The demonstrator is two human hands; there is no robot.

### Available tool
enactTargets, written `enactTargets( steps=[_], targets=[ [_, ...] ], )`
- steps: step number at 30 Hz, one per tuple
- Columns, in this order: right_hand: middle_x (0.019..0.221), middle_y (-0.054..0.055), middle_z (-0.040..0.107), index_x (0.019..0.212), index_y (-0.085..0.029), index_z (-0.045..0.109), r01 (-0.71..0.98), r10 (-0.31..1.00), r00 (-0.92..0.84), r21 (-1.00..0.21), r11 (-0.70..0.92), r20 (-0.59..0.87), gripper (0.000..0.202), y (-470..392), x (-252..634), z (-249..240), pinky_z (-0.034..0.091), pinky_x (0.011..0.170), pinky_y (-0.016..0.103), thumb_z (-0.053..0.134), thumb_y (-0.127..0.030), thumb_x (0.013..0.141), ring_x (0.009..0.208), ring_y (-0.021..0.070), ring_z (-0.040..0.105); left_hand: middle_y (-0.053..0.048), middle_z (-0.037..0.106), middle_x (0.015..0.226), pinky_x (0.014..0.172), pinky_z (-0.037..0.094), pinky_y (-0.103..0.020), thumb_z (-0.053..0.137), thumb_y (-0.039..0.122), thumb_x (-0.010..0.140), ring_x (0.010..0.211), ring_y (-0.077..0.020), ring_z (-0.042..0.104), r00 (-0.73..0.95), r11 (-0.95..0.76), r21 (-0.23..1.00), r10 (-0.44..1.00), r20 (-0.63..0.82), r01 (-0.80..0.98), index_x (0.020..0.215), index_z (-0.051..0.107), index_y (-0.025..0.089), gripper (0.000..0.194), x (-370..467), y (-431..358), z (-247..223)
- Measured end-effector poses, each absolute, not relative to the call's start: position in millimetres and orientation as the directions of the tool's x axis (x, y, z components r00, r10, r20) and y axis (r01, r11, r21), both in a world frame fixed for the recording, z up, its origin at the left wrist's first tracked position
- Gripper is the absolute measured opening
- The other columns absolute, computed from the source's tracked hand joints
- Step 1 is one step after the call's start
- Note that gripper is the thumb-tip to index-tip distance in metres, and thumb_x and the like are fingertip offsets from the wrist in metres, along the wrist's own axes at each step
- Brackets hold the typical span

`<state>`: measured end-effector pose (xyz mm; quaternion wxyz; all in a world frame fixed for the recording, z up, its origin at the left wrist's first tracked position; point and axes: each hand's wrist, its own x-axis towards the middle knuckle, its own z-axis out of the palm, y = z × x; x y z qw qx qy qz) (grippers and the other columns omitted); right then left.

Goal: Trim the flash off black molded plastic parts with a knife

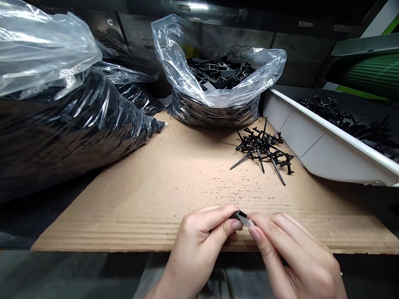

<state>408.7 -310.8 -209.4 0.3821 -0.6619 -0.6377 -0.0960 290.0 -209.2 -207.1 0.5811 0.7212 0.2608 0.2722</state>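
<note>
Near the cardboard's front edge, my left hand [205, 236] pinches a small black plastic part [239, 214] between thumb and index finger. My right hand [289, 245] is closed on a small blade [243, 220], its fingertips at the blade's right end. The blade lies against the open side of the black part. Most of what my right fingers hold is hidden. Further back on the cardboard [149, 178] is a tangled pile of black plastic sprues [262, 147].
An open clear bag [215, 101] of black parts stands at the back. A large filled bag [71, 120] takes up the left. On the right is a white tray [314, 145] with black pieces. Small dark crumbs lie on the cardboard.
</note>
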Motion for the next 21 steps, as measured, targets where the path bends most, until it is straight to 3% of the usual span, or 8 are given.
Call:
enactTargets(
  steps=[10,15,21],
  targets=[
    [0.066,0.003,0.058,0.087,-0.015,0.062,0.903,0.739,0.267,-0.428,0.031,0.618,0.013,-304,402,-210,0.04,0.059,0.026,0.051,-0.014,0.081,0.061,0.0137,0.052,-0.002,0.062,0.066,0.055,0.044,-0.019,0.054,0.021,0.08,0.06,-0.014,0.056,0.711,-0.168,0.984,0.699,0.077,0.058,0.067,0.065,0.014,0.018,292,-208,-206],
    [0.072,0.005,0.06,0.088,-0.015,0.06,0.931,0.763,0.259,-0.364,-0.033,0.592,0.012,-304,418,-214,0.043,0.063,0.027,0.05,-0.016,0.082,0.068,0.0156,0.056,-0.002,0.058,0.063,0.055,0.044,-0.021,0.054,0.024,0.08,0.06,-0.0151,0.055,0.728,-0.178,0.982,0.682,0.073,0.069,0.07,0.065,0.015,0.018,290,-209,-207],
    [0.072,0.002,0.061,0.086,-0.018,0.061,0.875,0.78,0.284,-0.484,0.028,0.558,0.012,-310,425,-209,0.046,0.063,0.022,0.05,-0.014,0.081,0.071,0.0138,0.06,-0.001,0.056,0.07,0.062,0.039,-0.022,0.047,0.021,0.085,0.067,-0.0145,0.052,0.757,-0.197,0.98,0.646,0.101,0.038,0.077,0.062,0.017,0.017,288,-209,-204]
  ],
)
